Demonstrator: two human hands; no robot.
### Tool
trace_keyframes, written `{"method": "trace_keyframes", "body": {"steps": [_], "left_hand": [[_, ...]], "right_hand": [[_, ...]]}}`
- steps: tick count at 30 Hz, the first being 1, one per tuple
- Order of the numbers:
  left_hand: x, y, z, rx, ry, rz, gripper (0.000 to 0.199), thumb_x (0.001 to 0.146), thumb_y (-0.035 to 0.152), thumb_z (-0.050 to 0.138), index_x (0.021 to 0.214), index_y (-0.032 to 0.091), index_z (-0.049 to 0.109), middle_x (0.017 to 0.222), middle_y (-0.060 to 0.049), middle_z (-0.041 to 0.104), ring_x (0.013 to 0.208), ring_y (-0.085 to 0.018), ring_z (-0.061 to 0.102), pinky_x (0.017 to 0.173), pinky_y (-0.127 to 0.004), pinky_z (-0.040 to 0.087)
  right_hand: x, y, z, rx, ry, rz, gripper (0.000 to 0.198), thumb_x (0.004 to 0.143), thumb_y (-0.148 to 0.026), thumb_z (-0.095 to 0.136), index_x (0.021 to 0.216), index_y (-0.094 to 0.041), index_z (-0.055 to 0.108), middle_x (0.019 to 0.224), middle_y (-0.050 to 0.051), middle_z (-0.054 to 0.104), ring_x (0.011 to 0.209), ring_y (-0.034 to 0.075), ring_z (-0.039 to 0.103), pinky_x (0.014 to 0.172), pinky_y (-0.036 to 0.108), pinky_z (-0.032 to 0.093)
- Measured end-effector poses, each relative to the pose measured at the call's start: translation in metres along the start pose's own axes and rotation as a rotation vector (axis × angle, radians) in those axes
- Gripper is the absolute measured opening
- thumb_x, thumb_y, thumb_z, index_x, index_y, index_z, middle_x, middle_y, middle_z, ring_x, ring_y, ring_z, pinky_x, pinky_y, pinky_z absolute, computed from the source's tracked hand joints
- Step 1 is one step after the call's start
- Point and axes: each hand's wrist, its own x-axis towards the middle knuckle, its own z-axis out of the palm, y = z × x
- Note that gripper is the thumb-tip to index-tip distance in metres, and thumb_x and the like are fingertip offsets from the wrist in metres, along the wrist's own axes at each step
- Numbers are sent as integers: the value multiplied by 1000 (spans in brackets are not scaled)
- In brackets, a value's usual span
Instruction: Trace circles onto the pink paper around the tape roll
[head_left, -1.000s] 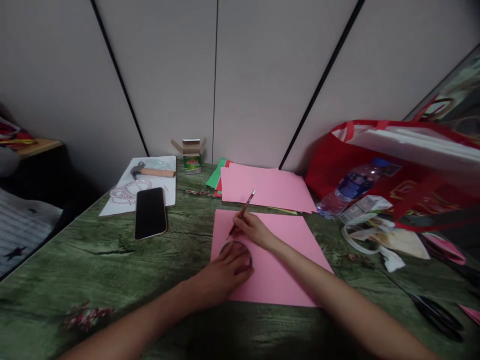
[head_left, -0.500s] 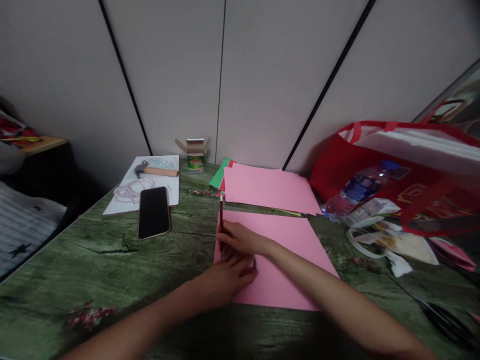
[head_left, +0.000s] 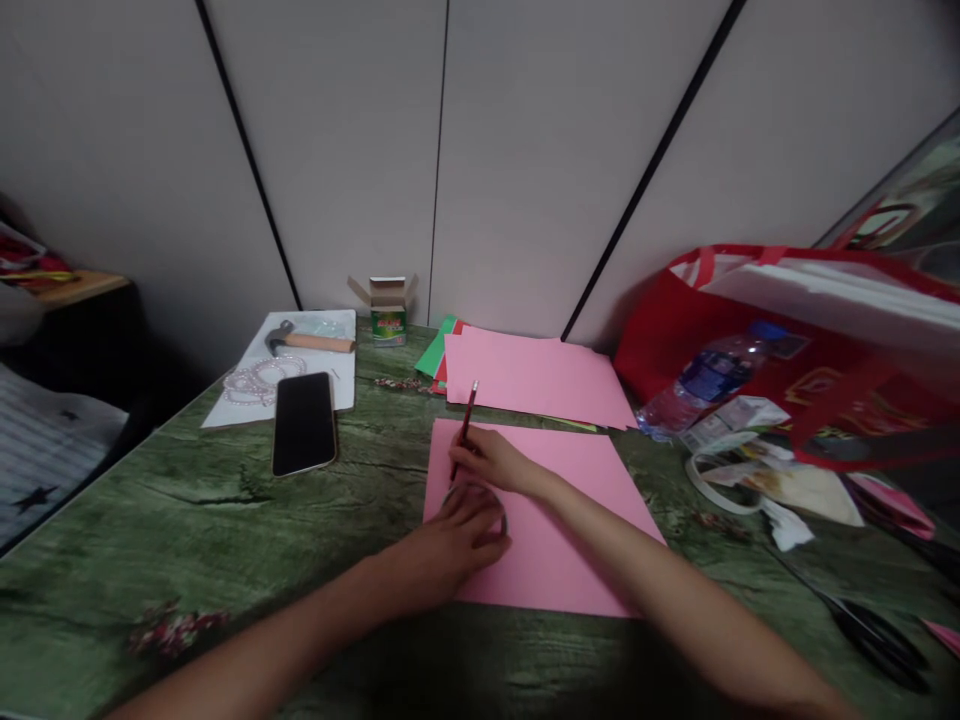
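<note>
My right hand (head_left: 487, 460) pinches a dark red pencil (head_left: 469, 412). The pencil leans a little to the right, with its tip down at a sheet of pink paper (head_left: 577, 530). Just below, my left hand (head_left: 465, 535) grips a round object (head_left: 505, 520) and presses it onto the left part of the sheet. Only a curved edge of that object shows around the fingers, so its kind is hidden. The pencil tip is close to its upper rim; I cannot tell whether they touch.
Behind the sheet lies a stack of coloured paper (head_left: 532, 375). A phone (head_left: 304, 425), a hammer (head_left: 319, 343) and a bead string (head_left: 251, 383) are at left, near a small box (head_left: 388, 325). At right are a bottle (head_left: 705, 385), a red bag (head_left: 660, 310) and scissors (head_left: 874, 630).
My right hand has shifted slightly right and up, and the pencil now leans right instead of standing upright. More of the round object's edge shows. My left hand stays nearly in place.
</note>
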Motion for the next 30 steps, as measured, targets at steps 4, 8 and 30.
{"method": "trace_keyframes", "body": {"steps": [4, 8, 30], "left_hand": [[2, 0, -6, -8, 3, 3, 35, 84, 9, 48, 117, 17, 51, 126, -11, 48, 123, -27, 36, 109, -45, 25], [4, -1, -12, -3, 6, 15, 34, 85, 9, 46, 117, 18, 52, 124, -10, 48, 122, -28, 36, 106, -45, 29], [13, -2, -36, 83, -129, 110, 29, 86, 5, 43, 107, 20, 57, 111, -7, 55, 117, -23, 39, 97, -35, 35]], "right_hand": [[-8, 17, -4, 76, 88, 60, 15, 85, -27, 48, 74, -17, 52, 66, 0, 59, 59, 12, 53, 57, 24, 42], [-19, 27, -9, 164, 154, 161, 18, 84, -34, 49, 73, -19, 49, 59, -2, 58, 51, 12, 53, 49, 23, 41], [-91, 34, -4, 728, 479, 181, 45, 64, -55, 72, 81, -15, 60, 75, 6, 70, 69, 20, 68, 72, 37, 56]]}}
